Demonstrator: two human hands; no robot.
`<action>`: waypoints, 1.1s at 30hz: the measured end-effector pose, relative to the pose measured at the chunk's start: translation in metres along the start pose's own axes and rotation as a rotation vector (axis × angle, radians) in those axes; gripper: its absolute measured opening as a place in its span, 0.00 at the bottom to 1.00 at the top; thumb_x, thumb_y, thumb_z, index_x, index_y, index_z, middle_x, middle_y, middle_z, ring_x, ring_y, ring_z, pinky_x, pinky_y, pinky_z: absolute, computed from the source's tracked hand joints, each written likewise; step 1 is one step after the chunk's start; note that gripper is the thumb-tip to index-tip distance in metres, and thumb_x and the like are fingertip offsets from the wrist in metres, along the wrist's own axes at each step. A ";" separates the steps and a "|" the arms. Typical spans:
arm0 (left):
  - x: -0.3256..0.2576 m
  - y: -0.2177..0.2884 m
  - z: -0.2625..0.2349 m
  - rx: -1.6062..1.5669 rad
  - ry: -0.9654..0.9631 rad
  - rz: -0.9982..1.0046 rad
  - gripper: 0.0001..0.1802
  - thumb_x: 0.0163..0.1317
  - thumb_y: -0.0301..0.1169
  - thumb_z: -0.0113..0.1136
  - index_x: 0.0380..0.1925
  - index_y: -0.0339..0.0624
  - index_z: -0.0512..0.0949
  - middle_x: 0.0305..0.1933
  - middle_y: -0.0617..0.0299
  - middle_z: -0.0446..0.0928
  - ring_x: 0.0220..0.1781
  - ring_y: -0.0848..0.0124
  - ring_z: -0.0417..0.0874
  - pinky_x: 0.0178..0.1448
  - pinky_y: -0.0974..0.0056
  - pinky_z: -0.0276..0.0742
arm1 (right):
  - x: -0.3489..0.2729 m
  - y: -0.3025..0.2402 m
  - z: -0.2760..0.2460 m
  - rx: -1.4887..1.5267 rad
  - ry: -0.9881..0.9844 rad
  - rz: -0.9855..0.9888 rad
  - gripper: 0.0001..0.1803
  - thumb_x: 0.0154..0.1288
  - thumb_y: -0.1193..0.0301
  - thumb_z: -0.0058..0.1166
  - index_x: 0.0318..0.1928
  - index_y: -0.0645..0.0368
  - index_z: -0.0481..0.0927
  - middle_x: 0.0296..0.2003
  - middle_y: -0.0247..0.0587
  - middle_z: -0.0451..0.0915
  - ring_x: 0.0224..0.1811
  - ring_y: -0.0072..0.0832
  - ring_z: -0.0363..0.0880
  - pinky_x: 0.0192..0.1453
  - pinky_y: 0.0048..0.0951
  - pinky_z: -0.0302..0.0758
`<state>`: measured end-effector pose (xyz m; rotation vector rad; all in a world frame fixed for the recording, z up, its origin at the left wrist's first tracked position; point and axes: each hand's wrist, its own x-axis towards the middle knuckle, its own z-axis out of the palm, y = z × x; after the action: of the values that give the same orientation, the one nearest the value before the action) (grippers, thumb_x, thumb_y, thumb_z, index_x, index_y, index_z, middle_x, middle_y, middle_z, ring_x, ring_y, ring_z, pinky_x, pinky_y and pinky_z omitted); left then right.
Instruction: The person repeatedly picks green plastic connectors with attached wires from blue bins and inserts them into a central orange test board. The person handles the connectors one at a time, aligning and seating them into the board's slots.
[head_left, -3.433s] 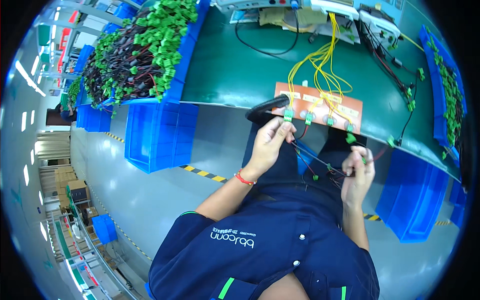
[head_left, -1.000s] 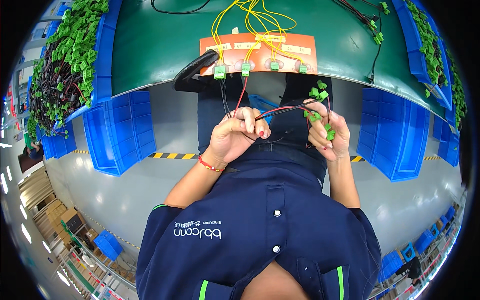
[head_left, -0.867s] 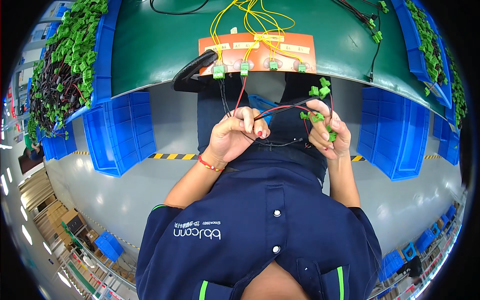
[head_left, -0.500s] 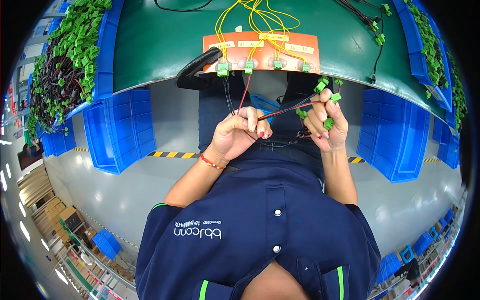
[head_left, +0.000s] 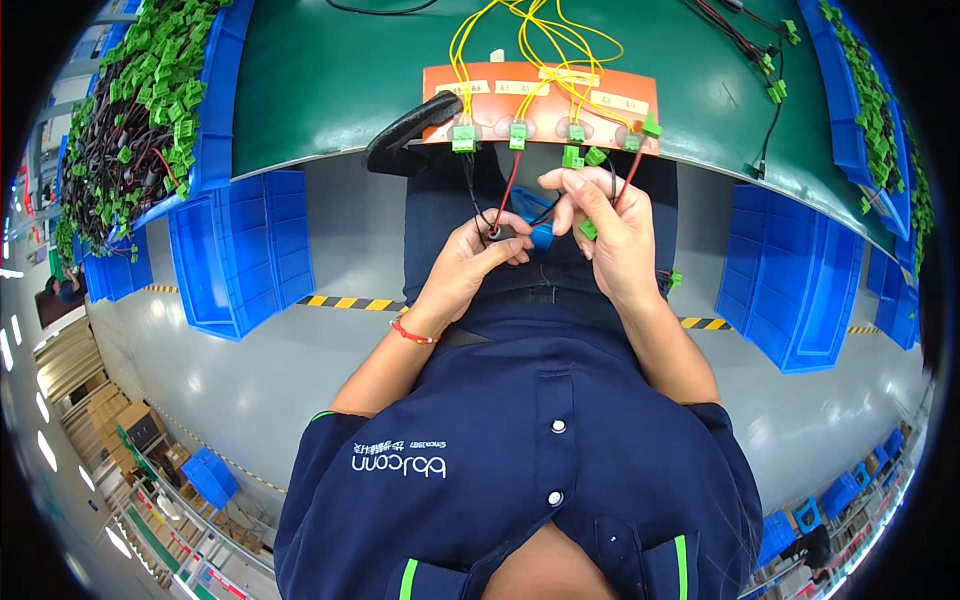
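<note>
My left hand (head_left: 482, 252) is closed around a black and red wire harness (head_left: 510, 185) below the board's front edge. From it, black and red leads rise to two green plugs (head_left: 464, 138) at the left end of the orange board (head_left: 492, 103). My right hand (head_left: 618, 228) pinches other wires of the harness. Small green connectors (head_left: 573, 157) stick up beyond its fingertips, and another green connector (head_left: 588, 230) shows beside its palm. A red lead (head_left: 629, 178) runs from this hand up to the board's right end, near one more green connector (head_left: 650, 127).
Yellow wires (head_left: 530, 40) loop over the board on the green tabletop (head_left: 330, 90). A black curved bar (head_left: 405, 135) juts out at the board's left. Blue bins (head_left: 212, 110) full of green-ended cables flank the table. Further blue crates (head_left: 245, 250) stand below.
My right hand has moved left and turned, closer to my left hand. Green connectors it carried now stand close to the board's edge. The view has shifted slightly.
</note>
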<state>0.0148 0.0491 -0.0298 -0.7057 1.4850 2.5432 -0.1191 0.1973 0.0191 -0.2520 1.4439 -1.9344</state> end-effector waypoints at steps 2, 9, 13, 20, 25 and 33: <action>-0.002 0.000 -0.001 0.006 -0.011 0.002 0.11 0.69 0.27 0.59 0.49 0.35 0.75 0.46 0.55 0.81 0.45 0.70 0.83 0.54 0.66 0.78 | 0.000 0.002 0.003 0.018 0.043 -0.014 0.15 0.75 0.65 0.52 0.44 0.65 0.85 0.19 0.30 0.78 0.15 0.09 0.63 0.17 0.15 0.55; -0.002 0.006 0.007 -0.015 -0.033 -0.026 0.16 0.68 0.27 0.60 0.54 0.33 0.74 0.49 0.51 0.81 0.48 0.69 0.84 0.56 0.64 0.79 | -0.002 -0.002 0.009 0.022 0.128 -0.017 0.17 0.75 0.64 0.53 0.45 0.67 0.85 0.15 0.28 0.72 0.16 0.11 0.63 0.17 0.17 0.54; -0.001 0.010 0.008 -0.019 -0.059 -0.038 0.16 0.69 0.27 0.60 0.54 0.34 0.75 0.49 0.53 0.82 0.48 0.70 0.83 0.56 0.65 0.78 | -0.002 -0.009 0.012 -0.064 0.140 -0.051 0.17 0.75 0.64 0.54 0.45 0.66 0.86 0.13 0.27 0.70 0.14 0.10 0.60 0.17 0.17 0.51; 0.000 0.010 0.011 -0.038 -0.076 -0.032 0.15 0.69 0.29 0.61 0.53 0.35 0.77 0.47 0.55 0.82 0.47 0.71 0.83 0.55 0.66 0.78 | -0.001 -0.009 0.013 -0.055 0.146 -0.036 0.17 0.75 0.63 0.54 0.44 0.65 0.87 0.12 0.26 0.69 0.13 0.10 0.58 0.17 0.18 0.50; -0.001 0.009 0.010 -0.029 -0.072 -0.033 0.15 0.69 0.29 0.60 0.53 0.35 0.77 0.45 0.55 0.82 0.46 0.71 0.83 0.55 0.66 0.78 | 0.001 -0.015 0.009 -0.129 0.077 -0.039 0.14 0.75 0.67 0.54 0.43 0.65 0.87 0.14 0.26 0.72 0.17 0.10 0.65 0.23 0.17 0.60; 0.001 0.009 0.012 -0.036 -0.081 -0.042 0.15 0.70 0.28 0.58 0.54 0.34 0.76 0.45 0.55 0.82 0.47 0.69 0.83 0.56 0.64 0.78 | 0.004 -0.022 0.001 -0.164 0.032 -0.003 0.14 0.75 0.67 0.54 0.40 0.65 0.87 0.13 0.26 0.72 0.17 0.10 0.65 0.23 0.17 0.61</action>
<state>0.0073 0.0545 -0.0179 -0.6236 1.3883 2.5411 -0.1309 0.1970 0.0386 -0.3002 1.6267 -1.8317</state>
